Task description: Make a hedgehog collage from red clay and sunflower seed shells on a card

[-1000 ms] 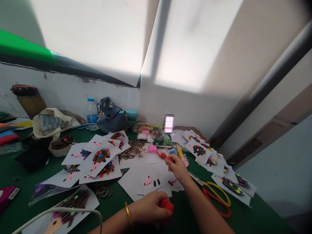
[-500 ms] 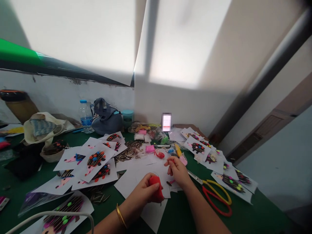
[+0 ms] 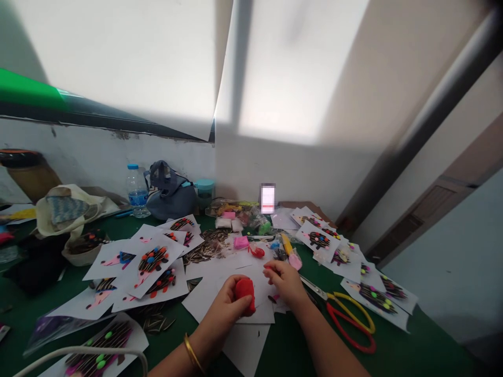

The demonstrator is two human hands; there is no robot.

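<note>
A lump of soft red modelling clay is held between the thumb and fingers of my left hand, above white paper sheets. To its right, my right hand is closed in a pinch. A small bit of red clay shows at its fingertips, partly hidden by them. Beyond the hands lie a red piece in clear wrap and a pink clay block. Scissors with yellow and red handles rest beside my right forearm.
Sheets with seed-and-clay hedgehogs spread on the left and right of the green table. Loose striped seeds lie behind the paper. A water bottle, a blue-grey bag and a white cable are also there.
My left hand has turned the red clay slightly, showing a rounder face, and shifted a little up and left. My right hand has dipped slightly, still pinching. The view has shifted a little.
</note>
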